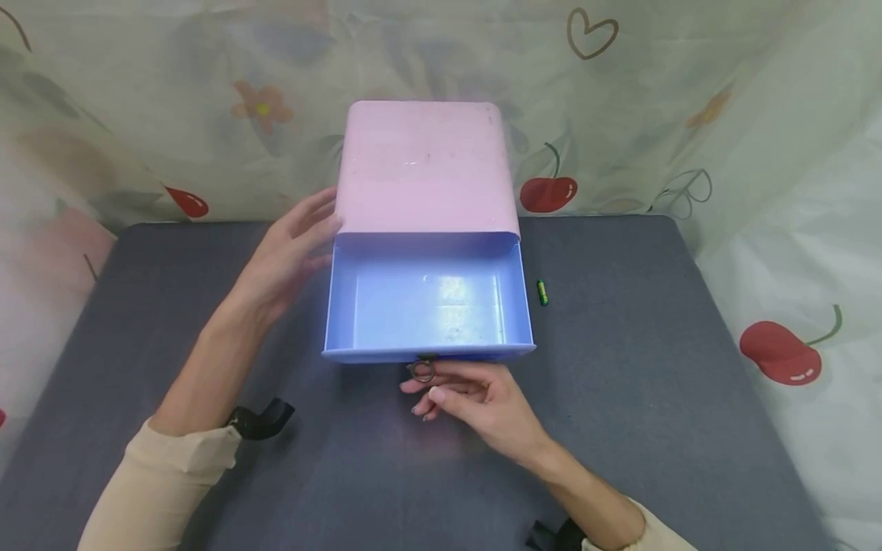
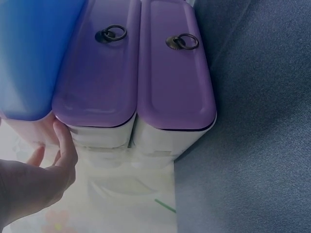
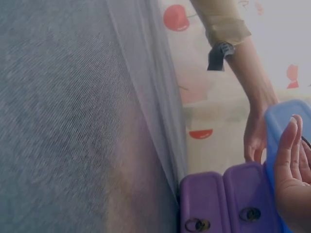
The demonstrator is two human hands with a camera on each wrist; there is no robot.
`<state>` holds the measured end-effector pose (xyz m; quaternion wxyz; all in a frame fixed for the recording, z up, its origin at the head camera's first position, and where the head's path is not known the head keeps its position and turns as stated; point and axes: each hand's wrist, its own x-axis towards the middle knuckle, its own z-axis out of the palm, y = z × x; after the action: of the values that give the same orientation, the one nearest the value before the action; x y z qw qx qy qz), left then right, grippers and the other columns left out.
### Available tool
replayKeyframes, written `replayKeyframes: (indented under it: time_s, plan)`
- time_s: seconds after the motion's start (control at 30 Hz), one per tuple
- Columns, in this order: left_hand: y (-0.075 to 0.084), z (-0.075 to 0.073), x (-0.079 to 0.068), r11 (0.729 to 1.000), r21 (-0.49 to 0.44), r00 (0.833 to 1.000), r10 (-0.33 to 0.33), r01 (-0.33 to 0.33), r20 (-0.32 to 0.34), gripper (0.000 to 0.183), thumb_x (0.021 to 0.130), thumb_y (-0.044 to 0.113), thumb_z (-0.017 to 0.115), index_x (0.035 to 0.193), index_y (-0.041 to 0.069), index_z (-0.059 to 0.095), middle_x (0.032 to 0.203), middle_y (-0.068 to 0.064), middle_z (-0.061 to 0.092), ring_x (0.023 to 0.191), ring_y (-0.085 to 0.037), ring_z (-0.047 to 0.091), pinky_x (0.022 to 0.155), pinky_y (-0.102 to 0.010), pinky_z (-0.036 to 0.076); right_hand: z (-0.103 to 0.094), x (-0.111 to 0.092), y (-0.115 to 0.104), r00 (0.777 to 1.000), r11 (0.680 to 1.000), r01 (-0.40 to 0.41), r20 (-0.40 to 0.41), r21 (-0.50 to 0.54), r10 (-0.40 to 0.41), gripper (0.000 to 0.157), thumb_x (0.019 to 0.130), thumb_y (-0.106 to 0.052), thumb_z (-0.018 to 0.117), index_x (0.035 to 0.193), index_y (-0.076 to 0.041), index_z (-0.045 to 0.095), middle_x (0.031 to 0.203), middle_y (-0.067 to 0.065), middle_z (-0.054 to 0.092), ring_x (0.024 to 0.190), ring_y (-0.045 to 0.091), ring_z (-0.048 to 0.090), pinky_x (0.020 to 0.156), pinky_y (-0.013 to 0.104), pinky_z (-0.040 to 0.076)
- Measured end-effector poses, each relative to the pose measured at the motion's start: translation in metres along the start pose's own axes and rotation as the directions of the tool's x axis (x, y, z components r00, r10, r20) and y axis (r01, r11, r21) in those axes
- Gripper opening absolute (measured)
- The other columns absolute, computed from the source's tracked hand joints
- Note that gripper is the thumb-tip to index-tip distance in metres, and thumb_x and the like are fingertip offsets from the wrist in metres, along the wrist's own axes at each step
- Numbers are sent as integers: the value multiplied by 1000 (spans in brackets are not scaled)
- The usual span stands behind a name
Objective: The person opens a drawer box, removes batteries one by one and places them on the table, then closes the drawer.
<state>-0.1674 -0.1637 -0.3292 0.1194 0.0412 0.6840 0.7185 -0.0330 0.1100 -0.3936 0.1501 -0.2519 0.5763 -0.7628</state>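
A small cabinet with a pink top (image 1: 427,168) stands at the back of the table. Its blue drawer (image 1: 386,306) is pulled out at the front, with nothing seen inside. Fingers spread, my left hand (image 1: 292,245) rests against the cabinet's left side. My right hand (image 1: 475,398) is below the drawer's front edge, palm up, fingers loosely extended. Its index finger lies under the drawer's metal ring pull (image 1: 423,371), with the thumb apart from the ring. Lower down, two purple drawers (image 2: 97,77) with ring pulls (image 2: 187,41) show closed in the left wrist view.
A small green battery (image 1: 542,292) lies on the dark grey tabletop (image 1: 620,367), right of the cabinet. Behind the table hangs a patterned curtain (image 1: 427,46) with cherries and flowers. Black straps (image 1: 262,421) hang at both wrists.
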Motion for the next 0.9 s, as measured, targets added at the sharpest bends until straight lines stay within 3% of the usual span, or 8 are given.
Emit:
replayKeyframes:
  time_s: [0.3,0.47,0.7,0.9]
  plan:
    - [1,1,-1,1000,30,1000,-7,7,-9,72,94,36,69,155,23,34,159,-4,32,144,-25,32,115,-56,26,12,9,-4,990,992,-128,-53,1,128,31,102,-11,56,124,10,62,107,27,70,82,17,71,74,37,59]
    - [2,0,-1,1000,25,1000,-11,12,-11,73,93,36,70,155,22,34,158,-4,32,144,-25,32,115,-56,26,16,13,-3,990,991,-132,-51,26,133,33,104,-13,53,122,13,62,105,31,68,79,18,71,73,37,59]
    - [2,0,-1,999,38,1000,-4,4,-3,73,93,36,70,155,24,33,159,-3,31,144,-25,32,114,-57,26,17,14,-3,984,987,-163,-74,8,163,31,104,-15,52,113,11,66,101,25,71,76,18,70,71,37,59]
    - [3,1,-2,999,50,1000,4,-4,-1,72,93,36,70,155,26,33,159,-2,31,144,-26,32,114,-58,26,16,13,-4,990,992,-126,-59,-19,125,27,104,-13,52,109,9,67,99,25,71,75,17,70,70,39,59]
